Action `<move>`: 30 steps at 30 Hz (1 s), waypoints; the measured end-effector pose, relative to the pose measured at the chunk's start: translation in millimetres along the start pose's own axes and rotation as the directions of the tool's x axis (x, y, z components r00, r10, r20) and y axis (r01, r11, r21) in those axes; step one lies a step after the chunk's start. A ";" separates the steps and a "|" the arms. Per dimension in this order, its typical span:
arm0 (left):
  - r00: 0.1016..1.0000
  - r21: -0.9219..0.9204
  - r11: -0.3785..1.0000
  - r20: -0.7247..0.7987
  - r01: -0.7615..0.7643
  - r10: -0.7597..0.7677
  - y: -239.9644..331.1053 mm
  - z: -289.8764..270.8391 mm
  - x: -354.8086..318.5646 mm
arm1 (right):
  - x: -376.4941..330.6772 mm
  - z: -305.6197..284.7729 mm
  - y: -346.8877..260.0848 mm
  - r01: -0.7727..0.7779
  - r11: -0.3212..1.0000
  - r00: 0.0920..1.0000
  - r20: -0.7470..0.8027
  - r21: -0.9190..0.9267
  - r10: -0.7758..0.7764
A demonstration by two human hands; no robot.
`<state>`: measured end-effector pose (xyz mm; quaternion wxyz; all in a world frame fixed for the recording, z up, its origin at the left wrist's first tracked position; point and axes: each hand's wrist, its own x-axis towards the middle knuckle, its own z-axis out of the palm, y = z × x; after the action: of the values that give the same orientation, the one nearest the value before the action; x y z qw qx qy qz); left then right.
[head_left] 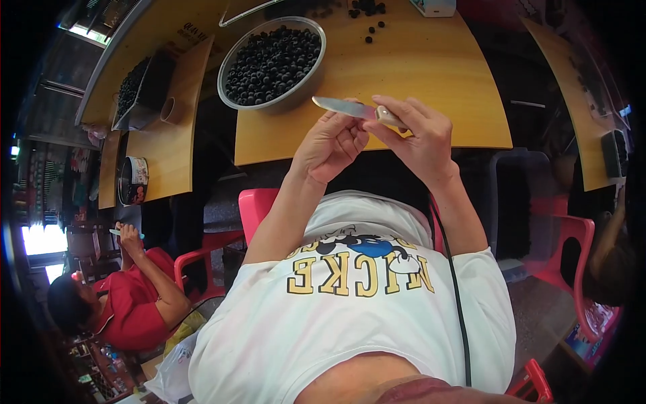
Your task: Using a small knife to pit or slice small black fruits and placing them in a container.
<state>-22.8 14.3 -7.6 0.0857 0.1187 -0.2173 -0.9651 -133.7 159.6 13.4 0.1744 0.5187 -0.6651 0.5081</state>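
Observation:
My right hand [425, 138] grips a small knife [344, 108] by its pale handle, with the blade pointing left. Just below the blade, the fingers of my left hand [331, 149] are curled and pinched together. Whatever they may hold is hidden behind the blade and fingertips. Both hands are raised over the near edge of the yellow-brown table [417, 81]. Beyond my left hand stands a grey round basin [299, 101], heaped with small black ring-like pieces [272, 64]. A few loose black pieces [367, 8] lie at the table's far side.
At left, a person in red [138, 303] holds something thin beside another table [165, 155]. That table bears a dark bin [158, 87] of black pieces and a printed tub [137, 176]. Red chairs [572, 249] stand around. A black cable [457, 303] runs down my shirt.

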 end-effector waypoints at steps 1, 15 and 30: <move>1.000 0.020 1.000 -0.012 0.004 -0.004 -2.5 0.1 0.0 | -1.6 1.1 2.0 -0.001 1.000 1.000 -0.001 -0.002 0.001; 0.999 0.056 0.998 0.002 -0.043 0.043 -7.6 4.5 -0.4 | -5.5 9.2 9.8 0.250 0.965 0.967 -0.028 -0.085 -0.253; 0.973 0.103 0.985 0.197 -0.142 0.119 6.4 -3.6 -8.4 | -1.9 2.8 0.7 0.192 0.971 0.980 0.083 -0.144 -0.181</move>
<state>-13.0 8.9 -6.3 0.1209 0.0164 -0.2877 -0.9499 -132.7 158.1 10.4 0.2372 0.5815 -0.6557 0.4190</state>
